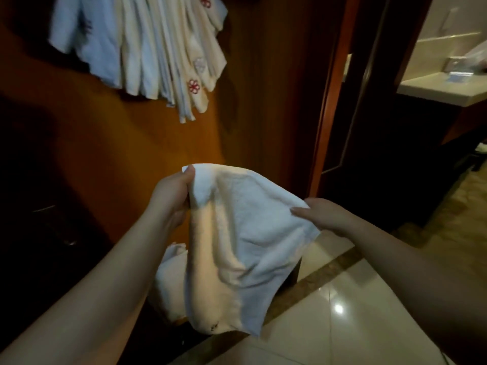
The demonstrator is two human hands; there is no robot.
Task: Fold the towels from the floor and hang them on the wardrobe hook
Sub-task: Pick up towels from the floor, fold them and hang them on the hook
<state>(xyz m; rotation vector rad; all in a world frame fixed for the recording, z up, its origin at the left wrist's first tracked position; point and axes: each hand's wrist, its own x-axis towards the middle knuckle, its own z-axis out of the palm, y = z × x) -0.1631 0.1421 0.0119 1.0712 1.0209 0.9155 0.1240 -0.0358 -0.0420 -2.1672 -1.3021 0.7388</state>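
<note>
White terry towel [245,233] hangs between two bare hands: the left hand [174,196] pinches its upper left corner, the right hand [324,214] pinches its right edge. Below it, another pale towel [168,280] lies heaped on the floor. Above left, folded white towels [147,48] hang against the brown wooden wardrobe [250,114]. Glossy tiled floor [329,325] opens to the right.

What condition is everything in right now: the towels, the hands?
Held towel: unfolded, hanging between both hands.
Left hand: gripping the towel's upper corner.
Right hand: pinching the opposite edge.
Hanging towels: bunched, draped high on the wardrobe.
Floor towels: crumpled pile, still unfolded.
</note>
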